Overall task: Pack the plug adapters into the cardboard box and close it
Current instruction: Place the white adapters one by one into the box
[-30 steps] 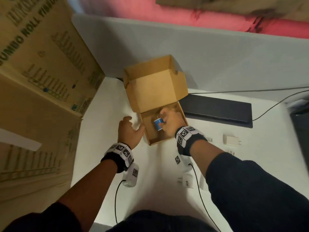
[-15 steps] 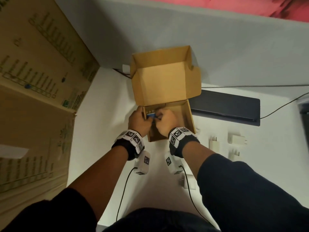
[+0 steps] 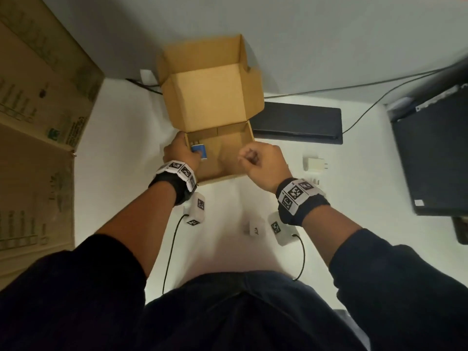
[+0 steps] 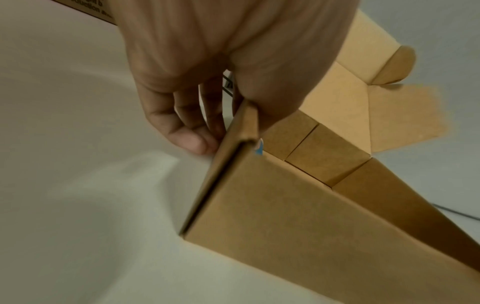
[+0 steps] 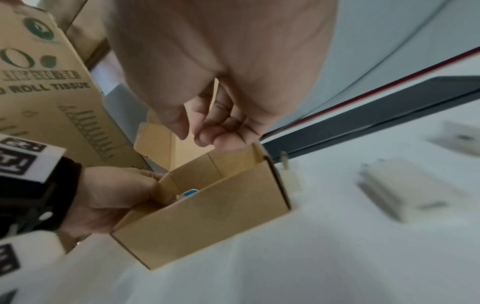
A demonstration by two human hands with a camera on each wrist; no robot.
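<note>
The open cardboard box stands on the white table with its lid up. A blue plug adapter lies inside by the left wall, a sliver of the blue adapter showing past the rim. My left hand pinches that left wall, fingers outside and thumb inside beside the adapter. My right hand hovers over the box's right side, fingers curled and empty. White adapters lie right of the box and near my right wrist.
Large printed cartons wall off the left side. A flat black device lies just behind the box. A black laptop sits at the right edge. Cables run along the back wall.
My right hand let go of the blue adapter in the box and drew back to the right. My left hand moved onto the box's left wall beside the adapter.
</note>
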